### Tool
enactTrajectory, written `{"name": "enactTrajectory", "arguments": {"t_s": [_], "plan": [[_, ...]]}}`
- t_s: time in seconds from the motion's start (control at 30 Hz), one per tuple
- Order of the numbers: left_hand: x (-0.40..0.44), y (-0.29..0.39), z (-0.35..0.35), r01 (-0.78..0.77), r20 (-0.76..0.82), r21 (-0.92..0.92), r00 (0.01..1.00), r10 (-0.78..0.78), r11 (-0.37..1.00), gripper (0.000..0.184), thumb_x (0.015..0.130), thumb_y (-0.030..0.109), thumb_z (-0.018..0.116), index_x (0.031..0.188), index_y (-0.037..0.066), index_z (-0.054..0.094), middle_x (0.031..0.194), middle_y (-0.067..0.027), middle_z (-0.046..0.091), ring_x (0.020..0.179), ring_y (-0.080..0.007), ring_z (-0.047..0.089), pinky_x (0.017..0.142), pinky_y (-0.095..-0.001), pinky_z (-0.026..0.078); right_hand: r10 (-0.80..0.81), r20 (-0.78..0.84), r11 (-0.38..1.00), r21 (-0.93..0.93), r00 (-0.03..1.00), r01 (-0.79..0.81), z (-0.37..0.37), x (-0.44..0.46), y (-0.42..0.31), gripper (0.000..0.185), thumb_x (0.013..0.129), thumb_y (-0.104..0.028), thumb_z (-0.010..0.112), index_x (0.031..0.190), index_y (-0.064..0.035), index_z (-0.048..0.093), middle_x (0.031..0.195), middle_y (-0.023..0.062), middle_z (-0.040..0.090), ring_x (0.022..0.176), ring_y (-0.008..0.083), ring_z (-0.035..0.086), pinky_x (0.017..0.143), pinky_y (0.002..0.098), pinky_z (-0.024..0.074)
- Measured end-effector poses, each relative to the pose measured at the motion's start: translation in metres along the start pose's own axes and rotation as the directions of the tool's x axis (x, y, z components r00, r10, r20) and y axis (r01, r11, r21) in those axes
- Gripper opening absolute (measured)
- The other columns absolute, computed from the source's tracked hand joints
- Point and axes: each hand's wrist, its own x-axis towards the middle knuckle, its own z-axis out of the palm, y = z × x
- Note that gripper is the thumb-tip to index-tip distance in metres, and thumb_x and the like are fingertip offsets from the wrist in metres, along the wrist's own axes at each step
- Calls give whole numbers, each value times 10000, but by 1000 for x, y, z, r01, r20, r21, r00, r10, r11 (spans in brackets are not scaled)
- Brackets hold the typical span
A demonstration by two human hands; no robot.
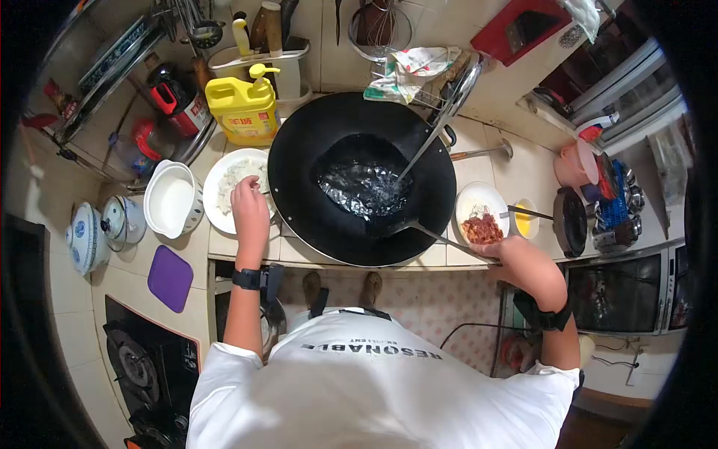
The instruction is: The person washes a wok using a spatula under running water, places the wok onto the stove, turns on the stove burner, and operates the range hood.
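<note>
A large black wok (299, 202) stands on the counter in front of me, and water (366, 183) lies in its bottom. A metal tap (434, 142) reaches over it from the upper right. My right hand (512, 258) grips the handle end of a spatula (437, 236), whose blade rests inside the wok's lower right. Left of the wok, my left hand (249, 202) is over a white plate (217, 213) with pale chopped food (230, 187). Its fingers are curled downward, and whatever they pinch is hidden. Beside my right hand sits a white plate (471, 196) with reddish-brown food (482, 228).
A yellow jug with a pump (243, 108) and a white pot (170, 198) stand at the left, near a purple mat (170, 278). At the right are a small bowl of yellow liquid (526, 221), a ladle (486, 153), a dark pan (571, 221) and a pink container (576, 165).
</note>
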Motion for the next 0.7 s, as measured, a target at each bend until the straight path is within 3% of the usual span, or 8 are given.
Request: {"name": "enactTrajectory", "arguments": {"t_s": [0.13,0.3,0.33,0.43,0.57,0.7], "plan": [[2,0,4,-16,-12,7,1000,16,1000,223,808,-27,423,1015,-33,505,991,-186,518,975,-348,491,863,-418,395,-112,-159,992,-79,981,100,43,32,0,460,754,10,499,1180,-140,589,692,215,570,641,339,599,563,430,460],[0,13,4,-16,-59,109,998,22,994,248,789,-68,427,1016,-16,509,1040,-190,480,992,-369,484,867,-431,395,-100,-262,976,-211,960,45,91,64,-22,439,793,-18,498,1228,-62,533,659,177,576,608,314,593,507,411,464],[0,11,5,-14,-61,109,998,21,994,245,790,-66,427,1015,-15,509,1030,-191,480,993,-371,482,867,-431,395,-110,-236,985,-159,965,73,90,61,-23,505,752,-3,517,1254,-60,512,663,199,556,584,340,572,542,426,459],[-1,6,8,-29,-77,111,996,37,993,222,791,-64,429,991,-15,512,995,-182,487,981,-367,477,858,-433,391,-173,-167,985,-16,971,173,71,42,-11,477,775,-3,513,1246,-79,522,694,203,571,651,323,598,568,415,457],[-3,4,9,-47,-43,130,998,53,990,207,773,-68,433,954,-13,517,955,-167,506,954,-347,476,839,-423,389,14,-63,991,135,998,-5,40,12,8,533,681,6,563,1196,-129,570,837,216,601,761,372,592,683,414,469],[-4,0,10,-47,-48,145,997,54,988,203,761,-67,437,935,-10,522,936,-159,522,939,-337,479,832,-414,392,98,-168,995,5,981,-98,37,14,9,438,689,-31,609,1119,-114,614,851,209,621,810,358,608,706,406,485]]}}
